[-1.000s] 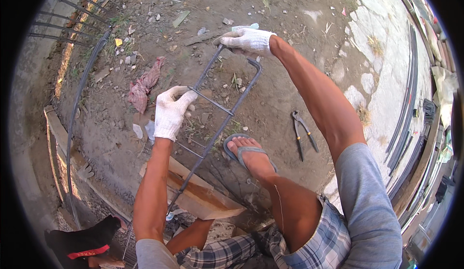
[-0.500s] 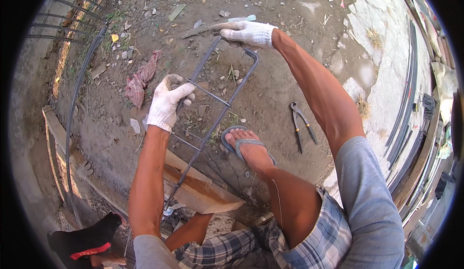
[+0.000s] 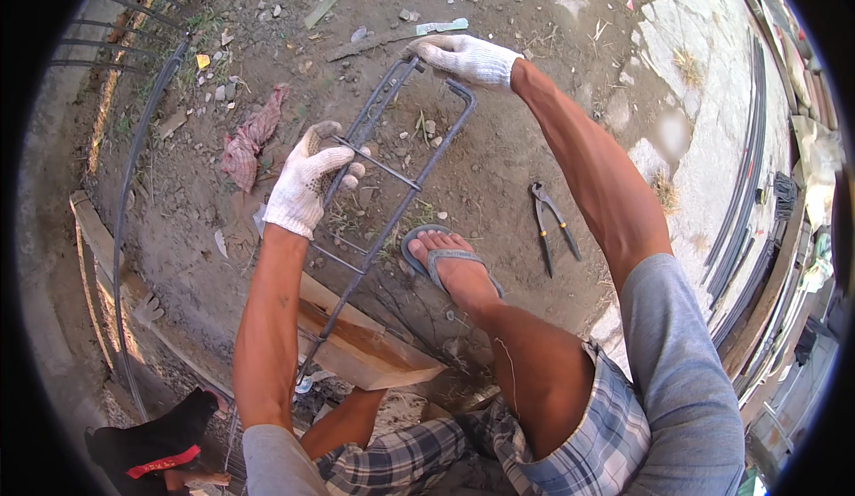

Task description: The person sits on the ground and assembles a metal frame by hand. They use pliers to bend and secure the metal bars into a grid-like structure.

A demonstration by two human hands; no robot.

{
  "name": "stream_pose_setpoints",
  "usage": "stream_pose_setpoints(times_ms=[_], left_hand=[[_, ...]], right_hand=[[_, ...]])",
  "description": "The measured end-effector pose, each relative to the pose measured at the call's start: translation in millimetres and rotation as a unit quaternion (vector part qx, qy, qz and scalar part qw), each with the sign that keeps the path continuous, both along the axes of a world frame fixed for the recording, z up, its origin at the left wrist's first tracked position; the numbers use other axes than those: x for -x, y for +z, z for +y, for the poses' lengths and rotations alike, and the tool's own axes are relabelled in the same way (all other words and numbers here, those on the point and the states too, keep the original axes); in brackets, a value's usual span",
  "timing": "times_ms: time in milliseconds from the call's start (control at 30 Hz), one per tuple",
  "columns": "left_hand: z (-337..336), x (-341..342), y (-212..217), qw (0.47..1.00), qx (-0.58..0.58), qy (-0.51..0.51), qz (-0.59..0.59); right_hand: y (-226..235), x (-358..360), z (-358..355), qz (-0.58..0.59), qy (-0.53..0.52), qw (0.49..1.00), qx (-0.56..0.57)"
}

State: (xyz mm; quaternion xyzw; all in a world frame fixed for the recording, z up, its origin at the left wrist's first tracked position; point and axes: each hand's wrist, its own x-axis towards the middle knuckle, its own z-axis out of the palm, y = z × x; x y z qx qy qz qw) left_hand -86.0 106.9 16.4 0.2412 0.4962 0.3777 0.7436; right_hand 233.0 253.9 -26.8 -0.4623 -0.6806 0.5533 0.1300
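Note:
A long frame of dark steel rebar [image 3: 386, 227] slants from the far middle toward my left knee, with thin crossbars joining its long bars. Its far ends are bent over. My left hand [image 3: 307, 180], in a white knitted glove, is closed around the left side of the frame beside a crossbar. At the far end, my gloved right hand [image 3: 468, 58] has its fingers curled over the bent tip of a left-hand bar; the fingertips are partly hidden. Two bars run close together on that side.
Pincers [image 3: 554, 229] with dark, yellow-marked handles lie on the dirt right of my sandalled foot [image 3: 450, 263]. A wooden board [image 3: 370, 353] lies under the frame's near end. Crumpled reddish cloth [image 3: 254, 140] is at the left. Long bars [image 3: 744, 175] rest on concrete at the right.
My right hand has gone from flat, stretched fingers to fingers bent over the bar's end. Two parallel bars now show apart on the frame's left side. My left hand keeps its hold.

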Motion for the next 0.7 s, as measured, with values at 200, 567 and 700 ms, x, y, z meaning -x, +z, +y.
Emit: stream_pose_setpoints(times_ms=[200,567,700], left_hand=[[2.2,1.4,-3.7,0.999,-0.012,-0.042,-0.004],[3.9,-2.4,18.0,0.975,-0.045,-0.093,0.199],[8.2,5.1,17.1,0.97,-0.004,-0.09,0.224]], right_hand=[[-11.7,2.7,-7.3,0.021,-0.034,0.997,-0.065],[1.7,9.1,-6.7,-0.082,-0.067,0.994,-0.024],[5.0,16.9,-0.2,-0.104,-0.073,0.991,-0.046]])
